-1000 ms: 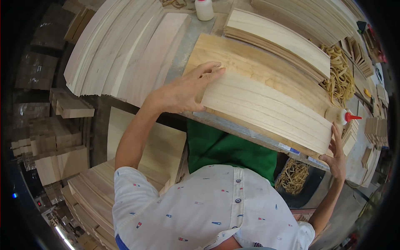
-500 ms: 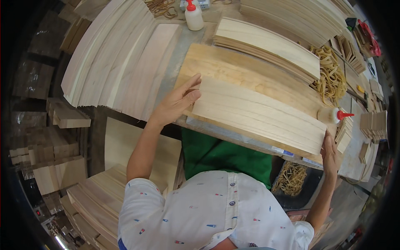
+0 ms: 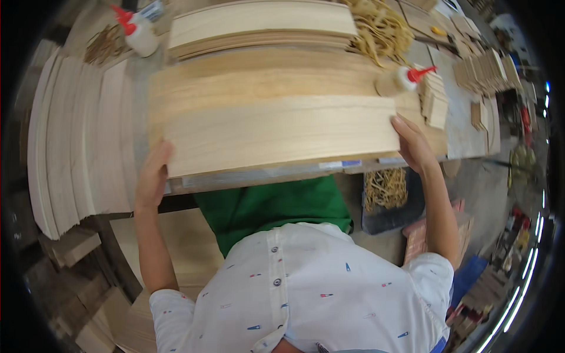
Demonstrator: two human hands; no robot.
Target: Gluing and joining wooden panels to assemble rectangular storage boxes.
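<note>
A pale, thin wooden board (image 3: 282, 132) lies flat, long side along the table's near edge, on a larger yellowish wooden board (image 3: 253, 70). My left hand (image 3: 154, 176) holds its left end, slightly blurred, with the fingers partly hidden. At the opposite end my right hand (image 3: 414, 144) grips the edge, thumb on top and the other fingers mostly out of sight. Just beyond the right end lies a squeeze bottle (image 3: 391, 83) with a red nozzle.
Behind the work board is a stack of thin boards (image 3: 265, 23), with a heap of tan bands (image 3: 379, 26) beside it. A tall row of planks (image 3: 82, 141) fills the left. Small wooden pieces (image 3: 434, 100) lie rightward; a dark tub (image 3: 391, 203) of bands sits below the table.
My view has swung to the right, so the table looks level. My left hand has gone from fingers spread at the board's corner to holding its left end; my right hand stays at the other end.
</note>
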